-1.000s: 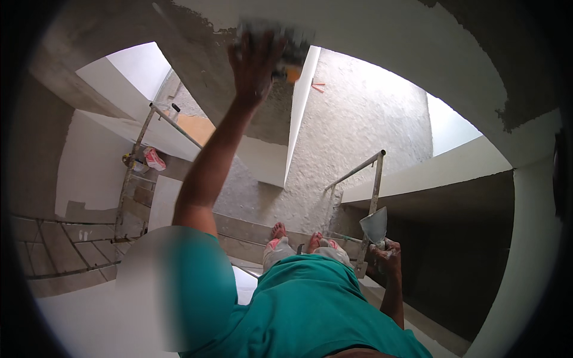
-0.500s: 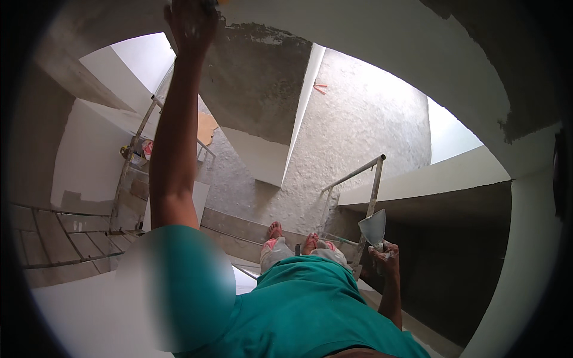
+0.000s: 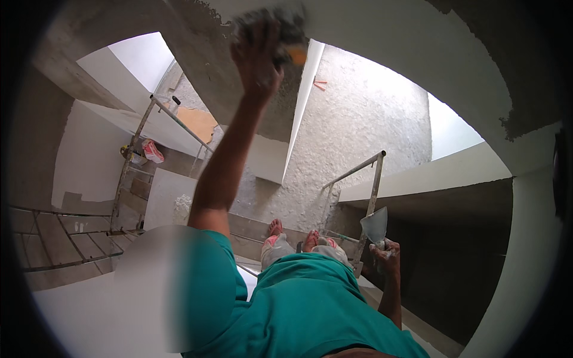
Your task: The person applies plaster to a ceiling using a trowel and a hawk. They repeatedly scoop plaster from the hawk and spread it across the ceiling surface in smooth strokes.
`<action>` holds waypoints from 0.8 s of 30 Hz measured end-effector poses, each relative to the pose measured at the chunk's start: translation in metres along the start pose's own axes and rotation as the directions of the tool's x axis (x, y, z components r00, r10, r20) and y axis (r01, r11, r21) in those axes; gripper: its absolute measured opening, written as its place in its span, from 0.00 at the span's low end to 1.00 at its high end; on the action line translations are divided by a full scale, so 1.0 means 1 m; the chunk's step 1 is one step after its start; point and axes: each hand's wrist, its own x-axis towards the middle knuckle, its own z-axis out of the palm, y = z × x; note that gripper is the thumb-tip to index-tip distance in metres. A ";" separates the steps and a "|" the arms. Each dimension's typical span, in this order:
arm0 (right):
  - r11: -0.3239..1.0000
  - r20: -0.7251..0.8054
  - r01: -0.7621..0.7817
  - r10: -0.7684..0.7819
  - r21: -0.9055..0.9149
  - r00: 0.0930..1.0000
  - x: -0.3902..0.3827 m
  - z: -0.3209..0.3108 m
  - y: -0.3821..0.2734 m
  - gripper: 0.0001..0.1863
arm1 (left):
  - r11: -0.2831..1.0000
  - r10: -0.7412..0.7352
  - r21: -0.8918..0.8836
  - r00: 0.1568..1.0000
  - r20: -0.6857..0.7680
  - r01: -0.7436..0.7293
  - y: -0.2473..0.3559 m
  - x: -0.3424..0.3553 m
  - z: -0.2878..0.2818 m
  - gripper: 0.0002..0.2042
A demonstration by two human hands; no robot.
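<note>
A dark, motion-blurred tool (image 3: 290,28) with an orange patch sits in the grip of the raised left hand (image 3: 258,59), beside and partly behind its fingers. Well apart, the right hand (image 3: 387,256) clasps a putty knife (image 3: 374,225), its wide blade just beyond the fist, near a metal rail (image 3: 376,182).

Left hand (image 3: 258,62), upper centre, on a hand tool (image 3: 291,27); right hand (image 3: 388,255), lower right, with scraper (image 3: 375,225) before the right rail (image 3: 376,184). Feet (image 3: 275,227) between right and left rails (image 3: 144,117); board (image 3: 164,197) left of feet.
</note>
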 end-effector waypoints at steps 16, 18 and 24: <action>0.997 -0.010 0.060 -0.060 0.042 0.998 0.002 -0.007 0.017 0.12 | 0.907 0.369 0.281 0.913 -0.174 -0.313 0.059 0.142 -0.104 0.34; 0.995 -0.009 0.087 -0.087 0.050 0.996 0.001 -0.006 0.016 0.12 | 0.883 0.409 0.318 0.899 -0.159 -0.345 0.066 0.163 -0.110 0.34; 0.998 -0.003 0.054 -0.054 0.027 0.999 0.002 -0.008 0.019 0.12 | 0.859 0.448 0.320 0.889 -0.093 -0.399 0.069 0.163 -0.094 0.33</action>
